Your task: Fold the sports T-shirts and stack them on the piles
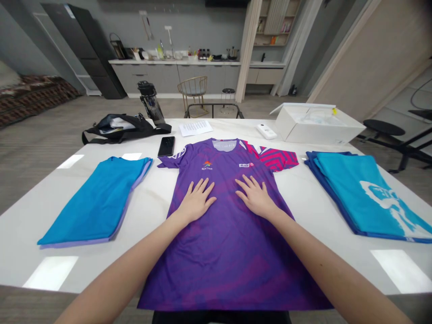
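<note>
Purple shirt (219, 252): spread front up on the bench (151, 202), collar farthest, directly under the left hand (196, 201) and right hand (255, 196).
Hands: palms down on its chest, fingers fanned wide, grasping nothing.
Forearms (135, 261): converging from the lower corners.
Flanks: folded blue garments (96, 202) to the left, folded turquoise garments (347, 180) to the right.

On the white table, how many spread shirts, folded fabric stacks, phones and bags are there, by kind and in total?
Purple short-sleeved shirt, spread flat: 1
Folded bright-blue fabric stack and folded turquoise fabric stack with white print: 2
Black rectangular phone: 1
Black fabric bag: 1
Total: 5
</note>
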Demonstrator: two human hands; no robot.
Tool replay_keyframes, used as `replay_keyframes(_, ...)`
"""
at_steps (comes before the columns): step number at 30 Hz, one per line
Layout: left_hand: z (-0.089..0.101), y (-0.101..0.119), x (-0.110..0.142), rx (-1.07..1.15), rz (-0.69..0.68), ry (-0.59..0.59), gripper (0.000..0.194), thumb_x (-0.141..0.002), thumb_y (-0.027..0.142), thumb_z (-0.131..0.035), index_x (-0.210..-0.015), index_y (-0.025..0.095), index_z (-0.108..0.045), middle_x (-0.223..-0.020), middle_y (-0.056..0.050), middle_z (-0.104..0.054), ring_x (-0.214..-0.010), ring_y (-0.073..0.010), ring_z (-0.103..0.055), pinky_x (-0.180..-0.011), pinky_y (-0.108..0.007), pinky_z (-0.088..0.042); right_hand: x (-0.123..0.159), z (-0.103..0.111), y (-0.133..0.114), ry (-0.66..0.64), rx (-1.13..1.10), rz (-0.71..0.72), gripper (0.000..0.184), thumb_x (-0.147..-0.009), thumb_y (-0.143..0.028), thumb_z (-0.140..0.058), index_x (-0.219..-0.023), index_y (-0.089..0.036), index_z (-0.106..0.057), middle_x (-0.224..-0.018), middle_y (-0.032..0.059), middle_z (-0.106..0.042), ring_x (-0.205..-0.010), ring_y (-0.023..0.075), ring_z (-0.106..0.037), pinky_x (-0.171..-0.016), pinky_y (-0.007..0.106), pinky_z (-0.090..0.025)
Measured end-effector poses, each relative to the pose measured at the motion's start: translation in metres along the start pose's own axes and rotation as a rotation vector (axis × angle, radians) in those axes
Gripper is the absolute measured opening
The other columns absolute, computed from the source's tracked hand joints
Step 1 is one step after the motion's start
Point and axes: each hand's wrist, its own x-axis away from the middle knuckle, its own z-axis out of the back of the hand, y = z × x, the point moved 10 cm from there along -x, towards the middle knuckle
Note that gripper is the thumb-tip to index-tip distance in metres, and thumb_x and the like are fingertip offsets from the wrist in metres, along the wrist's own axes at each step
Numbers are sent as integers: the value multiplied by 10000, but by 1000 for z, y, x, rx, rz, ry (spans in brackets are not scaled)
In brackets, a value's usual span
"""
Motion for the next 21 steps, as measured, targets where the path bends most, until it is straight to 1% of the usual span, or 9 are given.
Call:
replay_keyframes(3,-7,2,25,8,2,1,614,-1054,551,-317,-1603,279,-340,-1687,-85,-296,-1569,-292,-235,-1265,-574,-184,22,-11,13,-12,23,-71,609,-1051,-599,-296,-1612,-365,-328,-1694,68,-270,-1555,389,-179,-1168,748,-153)
replay_keyframes(5,-5,10,45,10,-21,5,626,-1045,571,-334,-1604,290,-335,-1689,-78,-291,-1568,-294,-238,-1262,-578,-191,39,-9,18,-4,31,-102,635,-1034,-632,-328,-1607,-358,-344,-1687,71,-288,-1548,409,-190,-1161,755,-157)
replay_keyframes(7,0,16,56,17,-56,4,630,-1036,580,-365,-1600,300,-339,-1682,-75,-310,-1552,-291,-280,-1257,-571,-214,48,-1,19,20,31,-107,636,-1020,-645,-366,-1562,-319,-433,-1643,100,-377,-1513,402,-279,-1159,724,-212)
replay_keyframes(9,11,12,53,23,-60,25,595,-1035,541,-403,-1577,298,-380,-1657,-76,-365,-1514,-279,-355,-1242,-533,-268,43,13,22,70,21,-95,580,-1019,-622,-396,-1459,-276,-549,-1542,129,-504,-1427,360,-421,-1148,640,-301)
replay_keyframes(12,38,-19,16,5,26,104,456,-1038,384,-415,-1452,238,-539,-1553,-105,-506,-1408,-270,-483,-1159,-457,-386,9,36,32,168,-24,-94,458,-1026,-535,-445,-1318,-235,-630,-1379,140,-619,-1266,305,-555,-1067,506,-418)
replay_keyframes(14,55,-50,-25,-25,101,131,400,-1022,295,-397,-1347,200,-611,-1427,-123,-608,-1285,-273,-577,-1091,-448,-429,-27,48,39,217,-56,-107,395,-1019,-469,-483,-1277,-218,-643,-1318,140,-641,-1217,304,-572,-1006,465,-455)
replay_keyframes(16,68,-86,-69,-71,193,133,396,-990,234,-396,-1314,187,-620,-1336,-137,-654,-1216,-293,-614,-1048,-470,-438,-67,54,39,231,-86,-104,339,-1005,-412,-515,-1236,-209,-659,-1267,134,-654,-1193,304,-574,-974,445,-467)
replay_keyframes(18,73,-122,-109,-117,278,111,413,-969,206,-392,-1320,179,-608,-1304,-156,-661,-1215,-314,-611,-1028,-476,-431,-109,55,30,219,-114,-74,297,-996,-364,-530,-1203,-207,-672,-1233,126,-662,-1176,300,-576,-966,433,-466)
replay_keyframes(21,66,-172,-152,-142,410,10,446,-927,205,-444,-1353,151,-565,-1320,-189,-653,-1235,-338,-596,-1017,-478,-425,-172,47,1,172,-167,3,262,-990,-296,-525,-1173,-198,-685,-1195,115,-677,-1113,267,-602,-964,399,-464)
